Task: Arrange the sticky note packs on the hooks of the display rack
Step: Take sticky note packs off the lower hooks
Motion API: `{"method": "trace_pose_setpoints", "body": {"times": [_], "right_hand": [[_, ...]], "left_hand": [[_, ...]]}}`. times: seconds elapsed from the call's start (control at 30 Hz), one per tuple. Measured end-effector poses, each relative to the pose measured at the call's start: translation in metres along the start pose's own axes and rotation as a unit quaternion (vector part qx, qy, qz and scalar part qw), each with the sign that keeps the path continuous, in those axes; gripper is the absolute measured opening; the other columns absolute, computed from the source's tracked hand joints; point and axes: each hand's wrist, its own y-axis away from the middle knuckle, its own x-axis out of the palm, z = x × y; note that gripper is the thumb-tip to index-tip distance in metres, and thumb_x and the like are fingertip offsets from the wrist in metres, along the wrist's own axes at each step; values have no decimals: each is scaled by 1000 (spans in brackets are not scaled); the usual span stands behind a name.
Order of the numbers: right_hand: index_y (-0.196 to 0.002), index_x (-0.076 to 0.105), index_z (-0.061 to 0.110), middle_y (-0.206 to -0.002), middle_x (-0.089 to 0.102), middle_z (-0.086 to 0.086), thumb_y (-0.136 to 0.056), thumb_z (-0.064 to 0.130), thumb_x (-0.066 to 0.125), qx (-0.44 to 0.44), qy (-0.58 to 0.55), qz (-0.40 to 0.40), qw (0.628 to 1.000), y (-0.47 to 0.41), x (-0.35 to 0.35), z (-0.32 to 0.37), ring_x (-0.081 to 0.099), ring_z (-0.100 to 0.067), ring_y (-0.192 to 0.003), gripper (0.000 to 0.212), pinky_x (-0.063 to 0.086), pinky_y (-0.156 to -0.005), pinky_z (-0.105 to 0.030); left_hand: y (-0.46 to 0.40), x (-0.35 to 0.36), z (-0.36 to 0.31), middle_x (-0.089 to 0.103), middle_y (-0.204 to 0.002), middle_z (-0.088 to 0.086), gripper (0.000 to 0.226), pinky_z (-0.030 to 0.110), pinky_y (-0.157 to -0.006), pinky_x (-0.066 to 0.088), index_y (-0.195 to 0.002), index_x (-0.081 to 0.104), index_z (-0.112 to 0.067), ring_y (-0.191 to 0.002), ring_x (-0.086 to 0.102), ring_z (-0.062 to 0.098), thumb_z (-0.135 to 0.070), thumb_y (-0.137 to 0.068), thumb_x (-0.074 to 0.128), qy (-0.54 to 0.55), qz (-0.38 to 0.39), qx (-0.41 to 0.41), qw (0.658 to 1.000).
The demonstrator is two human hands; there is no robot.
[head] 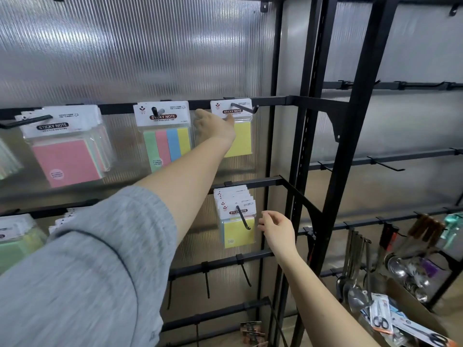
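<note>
While the left hand reaches up and forward to the top rail, its fingers pinch the white header card of the clear-wrapped yellow sticky note pack that hangs on the upper black metal hook. The pack sits at the back of that hook, against the rail, and the hook's long axis runs out from the rail toward the person, so any sliding of the pack must follow that line. The right hand is lower, fingers loosely curled and holding nothing, just to the right of the stack of yellow sticky note packs on the lower black hook, near but not touching it. That stack lies directly below the upper pack, so the right hand is the nearer one to it. In my judgement the next pack would come from this lower stack, drawn off along its hook's tip. The black metal display rack carries both hooks.
</note>
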Motion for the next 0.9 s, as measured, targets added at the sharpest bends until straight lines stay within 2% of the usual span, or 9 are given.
{"method": "trace_pose_setpoints", "body": {"times": [0.1,0.17,0.3,0.43,0.53,0.6,0.7,0.8,0.9], "right_hand": [[-92,60,27,-91,65,7,-96,18,50,-5,2,-4,1000,0,2,-1,63,-15,-94,14,51,-89,-33],[-99,64,24,-99,67,4,-95,19,52,-11,14,-9,1000,2,6,-1,62,-16,-99,13,49,-86,-30],[-113,67,14,-100,66,9,-95,19,52,-25,24,-26,999,8,14,-4,59,-4,-92,24,41,-70,-13],[-113,67,16,-101,65,15,-97,17,48,-24,10,-28,999,14,21,-5,58,-4,-96,25,40,-70,-11],[-100,68,22,-93,68,14,-97,13,44,-24,16,-23,999,15,25,-5,61,-9,-92,26,43,-69,-14],[-109,67,17,-101,68,8,-97,16,46,-3,14,-37,999,15,28,-7,61,-11,-98,24,45,-76,-19],[-117,60,13,-109,64,0,-96,21,51,29,1,-62,998,16,35,-7,59,-17,-101,24,45,-84,-28],[-107,57,13,-100,60,-1,-97,26,51,46,-2,-59,997,17,40,-6,55,-16,-90,18,40,-76,-29],[-91,63,8,-89,66,-8,-97,29,52,50,-25,-33,998,19,45,-7,55,-17,-77,24,40,-68,-29]], "left_hand": [[16,-2,6,44,-131,15,54,34,-81,41,-127,32,-4,-119,47,30,-41,-92,51,-55,-43,45,997],[29,-3,13,45,-128,15,47,36,-81,39,-124,34,-4,-117,47,30,-36,-93,48,-92,-56,86,990],[57,-8,34,50,-114,9,31,32,-70,32,-115,40,-9,-100,51,26,-29,-93,48,-75,-2,184,980],[76,-28,64,51,-88,-3,10,28,-68,39,-97,49,-16,-78,49,14,-23,-91,50,-3,77,242,967],[88,-48,84,53,-80,-10,5,22,-66,43,-89,56,-17,-69,49,6,-18,-91,52,29,135,218,966],[94,-58,100,55,-78,-11,7,19,-63,43,-88,58,-19,-65,50,5,-17,-91,53,34,141,186,972],[96,-71,123,57,-75,-5,10,32,-70,51,-85,60,-20,-71,60,18,-16,-90,53,51,124,130,982],[94,-82,138,62,-78,1,14,33,-72,51,-81,60,-25,-76,63,21,-16,-90,53,52,101,104,988],[93,-93,151,64,-83,-1,14,28,-70,47,-84,61,-24,-78,62,16,-17,-91,52,49,77,88,992]]}}
